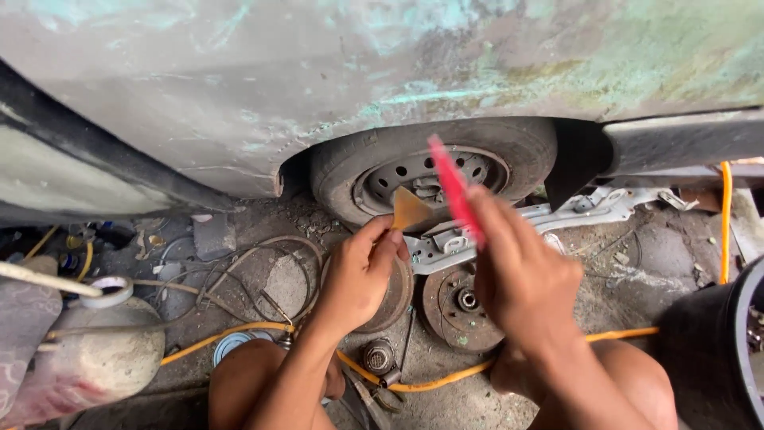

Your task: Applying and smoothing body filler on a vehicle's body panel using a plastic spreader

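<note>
— Outdoors on a gritty concrete floor (637, 255), sanded car body panel (318, 72) overhead. What's at nine o'clock?

— A roll of tape (107, 291) on a pale tank (103, 358), then a yellow hose (239, 330) trailing right.

— And the hands?

— Left hand (358, 279) pinches a small tan scraper (410, 209), blade pointing to one o'clock. Right hand (521, 279) grips a red spreader (450, 185), long axis running eleven to five, just beside the scraper.

— Behind them?

— At twelve o'clock a worn tyre (509, 143); below, two rusty brake drums (458, 306).
</note>
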